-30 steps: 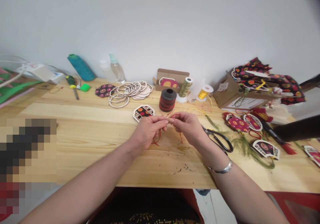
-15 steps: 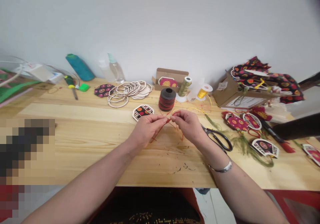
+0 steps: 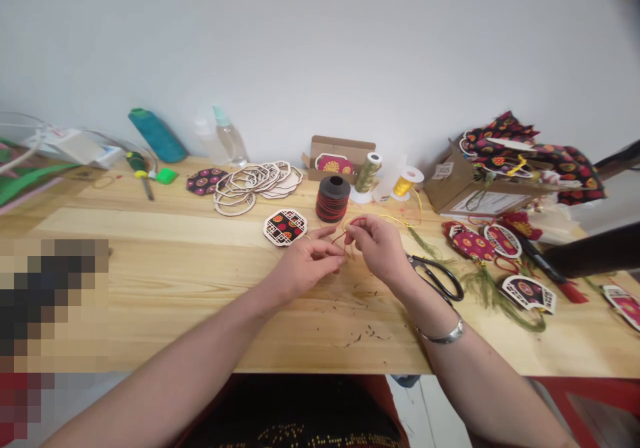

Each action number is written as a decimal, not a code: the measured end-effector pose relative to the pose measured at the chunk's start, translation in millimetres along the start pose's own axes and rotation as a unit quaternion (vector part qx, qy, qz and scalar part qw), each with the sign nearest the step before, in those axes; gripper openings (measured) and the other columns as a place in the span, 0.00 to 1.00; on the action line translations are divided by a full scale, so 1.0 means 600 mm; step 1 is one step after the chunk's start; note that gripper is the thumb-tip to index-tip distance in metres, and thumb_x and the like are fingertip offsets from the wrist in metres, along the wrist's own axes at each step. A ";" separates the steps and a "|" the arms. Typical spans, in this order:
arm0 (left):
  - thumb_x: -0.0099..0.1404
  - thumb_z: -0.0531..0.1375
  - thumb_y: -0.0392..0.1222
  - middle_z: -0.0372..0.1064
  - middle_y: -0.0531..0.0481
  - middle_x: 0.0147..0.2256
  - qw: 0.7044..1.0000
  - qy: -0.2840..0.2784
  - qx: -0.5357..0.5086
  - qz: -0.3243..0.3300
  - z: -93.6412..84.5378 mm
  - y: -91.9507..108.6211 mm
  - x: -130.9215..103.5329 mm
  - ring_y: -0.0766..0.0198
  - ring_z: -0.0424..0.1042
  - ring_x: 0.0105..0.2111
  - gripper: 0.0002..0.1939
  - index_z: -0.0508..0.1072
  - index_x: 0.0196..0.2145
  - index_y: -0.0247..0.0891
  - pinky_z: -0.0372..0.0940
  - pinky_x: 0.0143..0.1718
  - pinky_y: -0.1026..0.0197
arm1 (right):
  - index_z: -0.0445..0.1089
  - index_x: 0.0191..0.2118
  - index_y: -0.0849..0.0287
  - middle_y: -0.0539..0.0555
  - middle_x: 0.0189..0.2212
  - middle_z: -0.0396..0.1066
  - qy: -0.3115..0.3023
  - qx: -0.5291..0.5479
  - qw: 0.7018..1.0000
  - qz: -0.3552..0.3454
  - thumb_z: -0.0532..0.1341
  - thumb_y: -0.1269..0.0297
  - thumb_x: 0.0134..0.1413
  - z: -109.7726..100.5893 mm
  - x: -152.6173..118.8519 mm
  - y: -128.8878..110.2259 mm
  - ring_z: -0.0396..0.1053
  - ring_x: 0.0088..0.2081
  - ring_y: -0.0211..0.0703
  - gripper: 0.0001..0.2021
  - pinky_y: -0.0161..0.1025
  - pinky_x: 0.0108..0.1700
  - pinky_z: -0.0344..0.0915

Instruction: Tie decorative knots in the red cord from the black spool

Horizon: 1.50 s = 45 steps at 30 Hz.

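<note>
Between my two hands runs a thin red cord [image 3: 339, 237], partly hidden by the fingers. My right hand [image 3: 379, 245] pinches it between thumb and fingertips. My left hand [image 3: 311, 261] has its thumb and a finger closed near the cord's lower part, with another finger stretched out above. Just behind the hands stands a dark spool wound with red cord [image 3: 333, 200]. Beside my left hand lies a patterned ornament with a white cut-out frame [image 3: 285, 227]. Black-handled scissors [image 3: 440, 278] lie by my right wrist, their blades partly hidden.
White cut-out frames [image 3: 260, 185] lie at the back, near a small cardboard box [image 3: 343, 147]. A green thread spool [image 3: 369, 173] and a yellow spool [image 3: 407, 181] stand behind. On the right are a large box of fabric [image 3: 480, 195] and several ornaments [image 3: 529, 293] with green tassels.
My left hand has shifted slightly down and its fingers have spread, with one raised. The right hand still pinches the cord, nearly in place. The cord between the hands hangs differently.
</note>
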<state>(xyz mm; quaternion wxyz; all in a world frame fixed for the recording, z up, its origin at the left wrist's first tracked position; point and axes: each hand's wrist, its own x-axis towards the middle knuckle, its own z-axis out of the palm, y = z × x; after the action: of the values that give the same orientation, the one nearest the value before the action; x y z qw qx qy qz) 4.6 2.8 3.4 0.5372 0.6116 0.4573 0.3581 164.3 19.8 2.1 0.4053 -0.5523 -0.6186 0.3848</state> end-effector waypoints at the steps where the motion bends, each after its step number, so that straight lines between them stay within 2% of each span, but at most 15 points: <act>1: 0.53 0.63 0.40 0.72 0.43 0.44 1.000 -0.002 0.004 0.003 0.001 -0.001 0.000 0.53 0.58 0.58 0.04 0.79 0.25 0.41 0.57 0.54 0.54 | 0.65 0.26 0.59 0.50 0.23 0.70 -0.011 0.039 0.999 0.017 0.57 0.60 0.52 0.001 0.000 -0.001 0.59 0.22 0.34 0.09 0.35 0.27 0.55; 6: 0.53 0.63 0.39 0.71 0.46 0.44 0.999 -0.014 0.038 0.036 0.002 -0.010 0.002 0.53 0.60 0.56 0.04 0.80 0.26 0.43 0.51 0.58 0.50 | 0.61 0.27 0.59 0.50 0.22 0.70 -0.081 0.218 0.967 0.102 0.60 0.55 0.47 0.002 -0.005 -0.018 0.51 0.17 0.28 0.12 0.32 0.20 0.47; 9: 0.52 0.63 0.39 0.71 0.45 0.45 0.997 -0.014 0.050 0.052 0.002 -0.014 0.003 0.53 0.61 0.55 0.04 0.79 0.26 0.42 0.53 0.57 0.51 | 0.61 0.27 0.59 0.46 0.19 0.66 -0.090 0.251 0.956 0.120 0.63 0.54 0.44 0.002 -0.008 -0.025 0.50 0.16 0.27 0.14 0.31 0.19 0.45; 12: 0.52 0.62 0.40 0.65 0.42 0.52 0.997 0.003 0.052 0.051 0.000 -0.010 0.001 0.51 0.64 0.53 0.04 0.78 0.25 0.39 0.58 0.53 0.51 | 0.62 0.26 0.60 0.44 0.17 0.62 -0.082 0.248 0.959 0.115 0.64 0.54 0.43 0.001 -0.008 -0.025 0.50 0.16 0.27 0.14 0.31 0.19 0.45; 14: 0.53 0.61 0.40 0.62 0.41 0.54 0.997 0.048 0.048 0.049 -0.004 -0.006 -0.001 0.51 0.64 0.52 0.05 0.76 0.25 0.37 0.57 0.54 0.50 | 0.62 0.26 0.60 0.44 0.17 0.62 -0.080 0.235 0.962 0.112 0.63 0.55 0.44 0.000 -0.007 -0.024 0.50 0.16 0.27 0.14 0.31 0.19 0.45; 18: 0.55 0.58 0.39 0.61 0.42 0.55 0.973 0.214 0.030 0.077 -0.012 -0.001 -0.003 0.52 0.59 0.57 0.04 0.71 0.26 0.37 0.51 0.58 0.52 | 0.63 0.25 0.60 0.45 0.16 0.61 -0.086 0.201 0.970 0.103 0.63 0.55 0.45 0.000 -0.007 -0.023 0.51 0.17 0.28 0.13 0.31 0.19 0.46; 20: 0.56 0.59 0.39 0.59 0.43 0.57 0.964 0.245 -0.011 0.098 -0.010 0.000 -0.003 0.54 0.59 0.57 0.04 0.70 0.31 0.38 0.53 0.57 0.54 | 0.63 0.24 0.59 0.45 0.16 0.62 -0.088 0.186 0.974 0.096 0.62 0.56 0.45 0.002 -0.008 -0.024 0.51 0.17 0.29 0.13 0.31 0.19 0.47; 22: 0.56 0.59 0.39 0.59 0.44 0.58 0.970 0.210 -0.073 0.097 -0.005 0.002 -0.003 0.55 0.61 0.56 0.10 0.70 0.38 0.38 0.56 0.55 0.55 | 0.62 0.23 0.59 0.46 0.16 0.62 -0.091 0.177 0.976 0.089 0.62 0.56 0.46 0.003 -0.009 -0.025 0.52 0.17 0.29 0.13 0.32 0.20 0.48; 24: 0.58 0.59 0.40 0.66 0.43 0.53 0.982 0.142 -0.112 0.060 0.001 0.005 -0.004 0.56 0.64 0.53 0.14 0.71 0.43 0.37 0.58 0.53 0.56 | 0.63 0.23 0.59 0.46 0.17 0.62 -0.094 0.171 0.977 0.082 0.62 0.57 0.47 0.005 -0.011 -0.025 0.53 0.18 0.29 0.12 0.32 0.20 0.50; 29: 0.60 0.58 0.43 0.74 0.45 0.39 0.992 0.040 -0.118 0.008 0.005 0.008 -0.005 0.61 0.72 0.37 0.16 0.73 0.44 0.33 0.65 0.42 0.59 | 0.65 0.24 0.59 0.47 0.18 0.64 -0.097 0.152 0.981 0.065 0.60 0.60 0.48 0.006 -0.010 -0.019 0.56 0.19 0.31 0.10 0.32 0.22 0.53; 31: 0.60 0.59 0.44 0.75 0.46 0.36 0.994 0.033 -0.105 -0.006 0.003 0.005 -0.004 0.63 0.72 0.33 0.15 0.74 0.42 0.34 0.66 0.38 0.60 | 0.65 0.24 0.60 0.48 0.19 0.65 -0.097 0.145 0.983 0.057 0.60 0.60 0.49 0.006 -0.008 -0.014 0.57 0.20 0.31 0.10 0.32 0.23 0.54; 35: 0.57 0.61 0.44 0.76 0.48 0.35 0.995 0.041 -0.094 -0.016 0.000 -0.002 -0.002 0.62 0.72 0.35 0.12 0.78 0.37 0.37 0.65 0.38 0.62 | 0.66 0.25 0.60 0.49 0.19 0.66 -0.098 0.132 0.985 0.046 0.62 0.57 0.48 0.007 -0.005 -0.002 0.60 0.22 0.33 0.11 0.33 0.25 0.57; 40: 0.54 0.64 0.41 0.76 0.50 0.30 0.984 0.047 -0.160 -0.065 0.002 -0.002 -0.001 0.65 0.72 0.31 0.08 0.79 0.33 0.37 0.64 0.33 0.65 | 0.67 0.25 0.60 0.48 0.20 0.67 -0.095 0.138 0.985 0.048 0.62 0.58 0.48 0.008 -0.005 0.002 0.61 0.22 0.32 0.11 0.33 0.26 0.58; 42: 0.53 0.64 0.42 0.75 0.50 0.28 0.980 0.047 -0.172 -0.084 0.002 -0.002 0.000 0.68 0.69 0.27 0.08 0.79 0.32 0.37 0.61 0.27 0.67 | 0.67 0.25 0.60 0.48 0.19 0.67 -0.102 0.150 0.982 0.061 0.63 0.58 0.47 0.007 -0.006 -0.006 0.60 0.21 0.32 0.11 0.32 0.24 0.57; 45: 0.53 0.64 0.44 0.74 0.50 0.26 0.980 0.032 -0.170 -0.098 -0.001 -0.004 0.001 0.73 0.62 0.20 0.10 0.79 0.32 0.36 0.51 0.18 0.70 | 0.66 0.24 0.60 0.47 0.18 0.66 -0.117 0.175 0.973 0.092 0.65 0.56 0.44 0.003 -0.007 -0.023 0.57 0.19 0.30 0.13 0.31 0.20 0.53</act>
<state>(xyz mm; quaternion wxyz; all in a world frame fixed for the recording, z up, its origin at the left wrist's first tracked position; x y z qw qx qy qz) 4.0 3.6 0.8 0.6507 0.4516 0.4644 0.3962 157.7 14.0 13.6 0.3834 -0.4786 -0.5316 0.5842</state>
